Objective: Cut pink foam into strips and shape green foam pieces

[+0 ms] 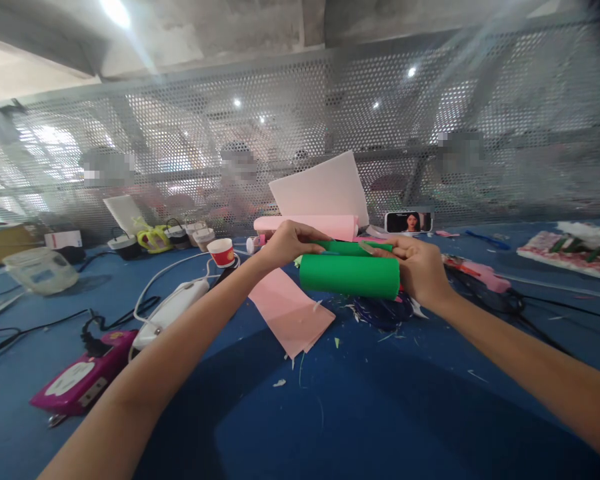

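Observation:
A roll of green sheet (350,276), smooth and partly unrolled at its far edge, is held above the blue table between both hands. My left hand (291,244) pinches the sheet's far edge at the left end. On the right end, my right hand (416,265) grips the same sheet, its thumb lying along the top. Below and to the left of the roll lie pink sheets (293,313) flat on the table. Beneath the roll's right part is a dark blue object (384,312), mostly covered, so its kind is unclear.
Behind stand a pink roll (305,225) and a white sheet (325,187). A phone (409,222) leans at the back. A paper cup (221,253), white power strip (173,312) and purple power box (85,377) with cables sit left; a pink-handled tool (485,276) lies right.

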`<action>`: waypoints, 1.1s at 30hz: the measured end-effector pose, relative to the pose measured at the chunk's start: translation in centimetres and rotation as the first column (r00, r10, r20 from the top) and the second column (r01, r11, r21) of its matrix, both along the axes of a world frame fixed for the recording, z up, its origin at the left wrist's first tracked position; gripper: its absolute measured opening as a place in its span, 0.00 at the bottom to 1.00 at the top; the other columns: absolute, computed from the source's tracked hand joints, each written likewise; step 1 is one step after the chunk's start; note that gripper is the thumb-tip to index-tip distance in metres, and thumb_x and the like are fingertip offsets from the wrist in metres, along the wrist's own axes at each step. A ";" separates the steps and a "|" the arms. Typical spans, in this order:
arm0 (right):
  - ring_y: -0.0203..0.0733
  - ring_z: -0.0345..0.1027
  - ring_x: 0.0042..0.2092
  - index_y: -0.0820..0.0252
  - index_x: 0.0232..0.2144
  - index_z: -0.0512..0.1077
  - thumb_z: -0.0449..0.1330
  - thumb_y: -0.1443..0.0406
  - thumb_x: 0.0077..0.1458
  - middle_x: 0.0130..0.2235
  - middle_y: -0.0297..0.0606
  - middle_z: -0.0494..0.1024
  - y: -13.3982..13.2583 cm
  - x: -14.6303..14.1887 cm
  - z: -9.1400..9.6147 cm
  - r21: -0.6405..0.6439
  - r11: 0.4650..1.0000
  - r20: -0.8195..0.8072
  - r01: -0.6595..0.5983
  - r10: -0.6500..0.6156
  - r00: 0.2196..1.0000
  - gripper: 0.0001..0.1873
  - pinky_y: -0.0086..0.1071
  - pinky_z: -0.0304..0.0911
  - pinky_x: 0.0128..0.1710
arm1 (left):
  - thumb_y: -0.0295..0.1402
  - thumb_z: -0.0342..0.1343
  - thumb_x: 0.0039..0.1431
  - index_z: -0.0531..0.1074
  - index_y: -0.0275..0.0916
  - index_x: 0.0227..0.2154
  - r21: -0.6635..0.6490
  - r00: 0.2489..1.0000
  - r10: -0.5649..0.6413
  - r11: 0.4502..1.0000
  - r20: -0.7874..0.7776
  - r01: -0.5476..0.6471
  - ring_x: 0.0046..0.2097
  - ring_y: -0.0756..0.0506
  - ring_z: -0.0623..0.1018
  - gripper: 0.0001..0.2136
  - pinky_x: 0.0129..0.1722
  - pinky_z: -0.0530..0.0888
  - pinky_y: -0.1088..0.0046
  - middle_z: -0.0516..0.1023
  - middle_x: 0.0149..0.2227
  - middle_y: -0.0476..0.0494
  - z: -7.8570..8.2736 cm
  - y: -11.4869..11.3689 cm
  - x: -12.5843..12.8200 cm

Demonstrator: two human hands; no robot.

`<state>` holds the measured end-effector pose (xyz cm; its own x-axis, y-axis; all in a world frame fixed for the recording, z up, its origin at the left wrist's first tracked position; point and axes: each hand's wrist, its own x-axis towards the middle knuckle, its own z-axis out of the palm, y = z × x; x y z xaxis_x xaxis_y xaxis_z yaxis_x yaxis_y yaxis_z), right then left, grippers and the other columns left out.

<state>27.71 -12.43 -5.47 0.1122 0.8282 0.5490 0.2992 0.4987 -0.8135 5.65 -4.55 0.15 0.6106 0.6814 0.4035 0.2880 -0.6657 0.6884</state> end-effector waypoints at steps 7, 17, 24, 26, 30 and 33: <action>0.39 0.66 0.22 0.61 0.29 0.72 0.64 0.54 0.45 0.20 0.35 0.74 -0.2 -0.1 0.1 -0.001 0.998 -0.053 0.063 -0.063 0.997 0.16 0.32 0.59 0.20 | 0.26 0.65 0.41 0.76 0.33 0.38 -0.074 0.997 -0.050 0.996 0.066 0.055 0.42 0.45 0.78 0.16 0.39 0.76 0.73 0.79 0.42 0.38 0.1 0.2 -0.3; 0.35 0.61 0.19 0.58 0.24 0.68 0.62 0.56 0.48 0.20 0.33 0.72 -0.2 -0.2 -0.1 0.015 0.996 -0.037 0.089 -0.088 0.995 0.12 0.31 0.55 0.18 | 0.28 0.65 0.40 0.77 0.32 0.33 -0.133 0.980 0.011 0.991 0.199 0.016 0.31 0.51 0.77 0.13 0.30 0.72 0.77 0.80 0.30 0.43 -0.6 0.8 -0.1; 0.38 0.66 0.22 0.58 0.26 0.70 0.64 0.58 0.46 0.22 0.34 0.75 0.4 0.1 -0.7 -0.004 0.999 -0.106 0.040 -0.040 0.994 0.10 0.32 0.59 0.20 | 0.32 0.65 0.42 0.78 0.34 0.33 -0.014 0.979 0.004 1.000 0.204 -0.001 0.20 0.57 0.65 0.13 0.18 0.59 0.80 0.70 0.19 0.51 -0.6 0.4 -0.2; 0.41 0.70 0.26 0.58 0.28 0.72 0.65 0.59 0.45 0.25 0.37 0.77 0.5 0.2 -0.7 -0.005 1.000 -0.138 -0.006 0.006 0.990 0.10 0.34 0.63 0.24 | 0.32 0.66 0.42 0.78 0.34 0.33 0.010 0.978 -0.004 1.000 0.211 0.001 0.19 0.57 0.64 0.12 0.17 0.58 0.80 0.70 0.19 0.52 -0.5 0.4 -0.2; 0.44 0.72 0.30 0.59 0.29 0.73 0.66 0.60 0.41 0.28 0.39 0.79 0.6 0.2 -0.6 0.010 1.000 -0.167 -0.011 0.012 0.986 0.12 0.36 0.67 0.28 | 0.33 0.66 0.42 0.78 0.33 0.31 0.026 0.975 -0.003 1.000 0.223 -0.003 0.19 0.57 0.65 0.11 0.16 0.58 0.81 0.71 0.19 0.51 -0.7 0.4 -0.1; 0.44 0.72 0.29 0.59 0.28 0.73 0.67 0.60 0.40 0.27 0.38 0.79 0.6 0.2 -0.6 0.015 0.999 -0.175 0.035 -0.032 0.984 0.12 0.36 0.67 0.28 | 0.32 0.65 0.43 0.78 0.33 0.30 0.030 0.974 -0.003 1.000 0.226 -0.004 0.19 0.57 0.66 0.11 0.16 0.59 0.81 0.72 0.19 0.50 -0.8 0.5 0.0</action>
<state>27.86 -11.84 -6.05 0.2350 0.8129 0.5329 0.1702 0.5054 -0.8459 5.61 -4.06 -0.66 0.5010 0.6672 0.5512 0.1275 -0.6869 0.7155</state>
